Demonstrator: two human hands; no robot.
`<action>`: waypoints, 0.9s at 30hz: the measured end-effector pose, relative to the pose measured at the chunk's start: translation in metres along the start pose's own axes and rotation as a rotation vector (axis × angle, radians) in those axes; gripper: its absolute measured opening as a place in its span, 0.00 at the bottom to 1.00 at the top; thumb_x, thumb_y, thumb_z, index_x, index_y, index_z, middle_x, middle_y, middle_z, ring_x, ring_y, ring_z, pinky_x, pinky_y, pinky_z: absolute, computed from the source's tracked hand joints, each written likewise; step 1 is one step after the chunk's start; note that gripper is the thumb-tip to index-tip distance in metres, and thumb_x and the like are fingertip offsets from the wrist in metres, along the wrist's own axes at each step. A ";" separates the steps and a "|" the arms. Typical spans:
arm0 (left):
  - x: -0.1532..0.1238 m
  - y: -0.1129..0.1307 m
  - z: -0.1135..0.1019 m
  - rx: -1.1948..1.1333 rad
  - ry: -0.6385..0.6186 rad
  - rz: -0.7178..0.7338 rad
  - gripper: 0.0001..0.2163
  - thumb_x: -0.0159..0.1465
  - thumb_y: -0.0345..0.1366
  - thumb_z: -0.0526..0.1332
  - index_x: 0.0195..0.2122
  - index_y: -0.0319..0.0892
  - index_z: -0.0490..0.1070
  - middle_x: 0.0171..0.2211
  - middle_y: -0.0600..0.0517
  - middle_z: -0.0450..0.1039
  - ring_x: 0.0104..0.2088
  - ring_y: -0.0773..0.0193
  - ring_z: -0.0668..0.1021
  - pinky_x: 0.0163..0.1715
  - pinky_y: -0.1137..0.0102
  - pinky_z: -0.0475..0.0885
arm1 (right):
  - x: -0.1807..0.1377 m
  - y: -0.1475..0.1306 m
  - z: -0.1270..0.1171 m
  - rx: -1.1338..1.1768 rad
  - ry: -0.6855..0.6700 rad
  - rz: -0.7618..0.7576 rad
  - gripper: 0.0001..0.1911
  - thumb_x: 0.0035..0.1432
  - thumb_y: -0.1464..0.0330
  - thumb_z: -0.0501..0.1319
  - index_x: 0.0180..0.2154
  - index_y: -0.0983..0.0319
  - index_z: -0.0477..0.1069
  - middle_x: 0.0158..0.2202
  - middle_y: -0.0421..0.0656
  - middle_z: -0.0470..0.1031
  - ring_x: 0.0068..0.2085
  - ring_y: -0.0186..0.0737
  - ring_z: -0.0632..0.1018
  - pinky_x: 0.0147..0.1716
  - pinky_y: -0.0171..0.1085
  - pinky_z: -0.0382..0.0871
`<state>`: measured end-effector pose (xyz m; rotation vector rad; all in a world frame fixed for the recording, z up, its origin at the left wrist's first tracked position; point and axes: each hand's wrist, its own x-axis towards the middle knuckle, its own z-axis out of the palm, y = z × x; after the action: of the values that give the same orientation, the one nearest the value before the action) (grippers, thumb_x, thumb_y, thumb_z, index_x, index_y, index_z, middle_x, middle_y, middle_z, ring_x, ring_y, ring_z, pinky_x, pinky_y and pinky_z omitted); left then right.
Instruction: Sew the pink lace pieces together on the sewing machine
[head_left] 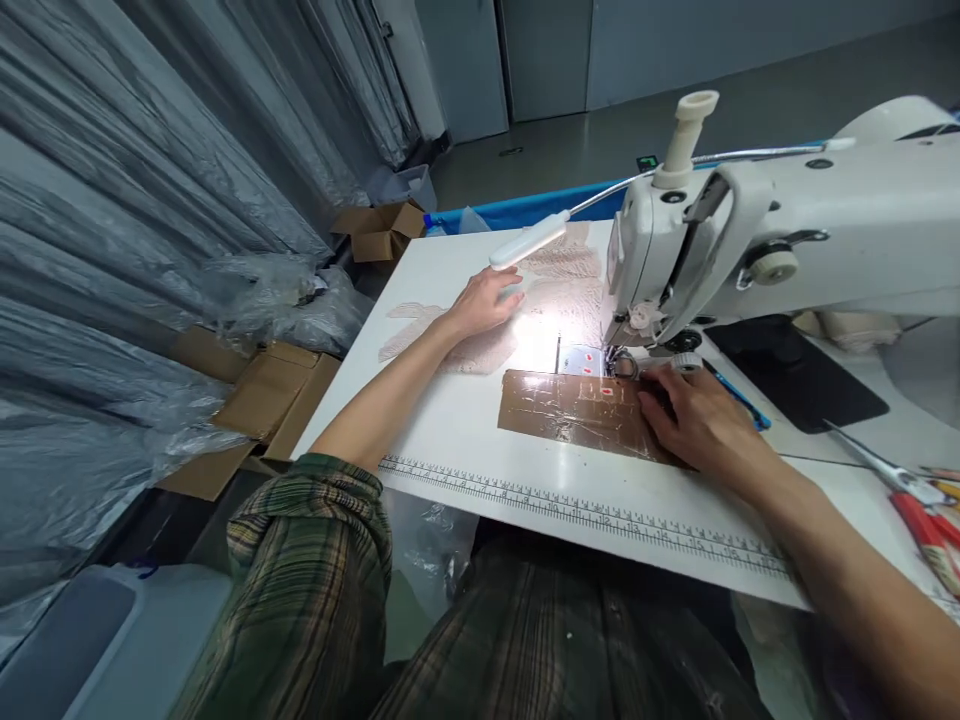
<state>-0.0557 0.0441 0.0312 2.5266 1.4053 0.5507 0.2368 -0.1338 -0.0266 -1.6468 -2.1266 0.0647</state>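
My left hand [487, 302] is open, its fingers stretched out over pale pink lace-like fabric [480, 350] on the white table. More of that pink fabric [562, 260] lies beyond it, under the lamp. On the right, my right hand [694, 410] rests beside the presser foot [621, 362] of a white sewing machine [652, 240]. Its thumb and index finger are apart, with the thumb at a brown, tape-covered plate [570, 415]; the other fingers are partly hidden. Left of the needle area shows a metal plate [581, 360] with red marks.
A white lamp [529, 240] on a bendable stem lights the sewing area. Right of the machine lie a black pad [799, 372], a blue tool [739, 398] and red-handled pliers [922, 520]. A printed ruler [555, 505] runs along the front edge. Cardboard boxes [277, 400] stand left.
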 end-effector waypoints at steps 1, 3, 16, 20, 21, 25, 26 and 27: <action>-0.011 -0.003 -0.004 -0.027 0.039 -0.027 0.12 0.67 0.34 0.60 0.50 0.39 0.75 0.57 0.43 0.73 0.54 0.54 0.77 0.56 0.61 0.71 | 0.000 0.001 0.000 -0.003 -0.004 -0.011 0.20 0.67 0.61 0.50 0.47 0.67 0.74 0.39 0.55 0.74 0.40 0.53 0.76 0.37 0.46 0.71; -0.034 -0.005 -0.007 -0.080 0.103 -0.078 0.08 0.67 0.34 0.60 0.44 0.40 0.76 0.47 0.46 0.77 0.45 0.59 0.79 0.49 0.65 0.73 | 0.000 0.002 0.001 -0.014 -0.015 -0.024 0.22 0.67 0.61 0.50 0.49 0.68 0.74 0.39 0.56 0.73 0.41 0.55 0.76 0.37 0.47 0.71; -0.091 0.006 0.007 -0.163 0.020 -0.222 0.14 0.69 0.38 0.57 0.25 0.42 0.66 0.33 0.52 0.69 0.34 0.63 0.72 0.39 0.67 0.68 | 0.001 0.012 0.005 -0.054 -0.098 0.037 0.24 0.68 0.57 0.49 0.51 0.66 0.74 0.43 0.61 0.74 0.38 0.56 0.77 0.33 0.48 0.68; -0.090 0.001 0.008 -0.263 0.050 -0.242 0.13 0.68 0.38 0.58 0.26 0.42 0.71 0.33 0.51 0.71 0.34 0.63 0.73 0.39 0.67 0.68 | 0.000 -0.008 0.001 0.031 -0.003 0.028 0.19 0.68 0.57 0.51 0.44 0.60 0.76 0.42 0.55 0.77 0.39 0.56 0.78 0.33 0.49 0.69; -0.090 0.000 0.009 -0.280 0.061 -0.250 0.12 0.67 0.38 0.59 0.26 0.42 0.72 0.33 0.51 0.71 0.33 0.63 0.73 0.38 0.67 0.68 | 0.001 -0.015 0.001 0.079 0.008 0.000 0.18 0.68 0.58 0.51 0.43 0.60 0.76 0.42 0.54 0.78 0.40 0.55 0.78 0.34 0.49 0.70; -0.090 0.000 0.014 -0.315 0.109 -0.268 0.12 0.65 0.38 0.62 0.25 0.41 0.73 0.32 0.51 0.72 0.31 0.64 0.72 0.36 0.67 0.68 | 0.017 -0.049 0.010 0.228 -0.074 -0.247 0.17 0.69 0.63 0.49 0.46 0.61 0.75 0.46 0.53 0.78 0.45 0.51 0.77 0.43 0.49 0.73; -0.090 0.000 0.014 -0.319 0.117 -0.269 0.12 0.65 0.38 0.62 0.25 0.41 0.73 0.32 0.51 0.72 0.31 0.64 0.73 0.35 0.67 0.68 | 0.024 -0.059 0.014 0.238 -0.099 -0.299 0.18 0.69 0.64 0.49 0.49 0.62 0.74 0.48 0.54 0.78 0.46 0.51 0.77 0.44 0.49 0.73; -0.090 0.001 0.014 -0.323 0.123 -0.269 0.12 0.65 0.38 0.62 0.25 0.41 0.73 0.33 0.51 0.73 0.31 0.64 0.73 0.35 0.67 0.69 | 0.032 -0.068 0.019 0.242 -0.122 -0.338 0.19 0.69 0.65 0.49 0.52 0.64 0.73 0.51 0.55 0.77 0.48 0.52 0.76 0.45 0.49 0.73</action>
<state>-0.0926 -0.0328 -0.0015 2.0452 1.5245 0.8172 0.1614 -0.1191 -0.0126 -1.1598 -2.3530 0.3105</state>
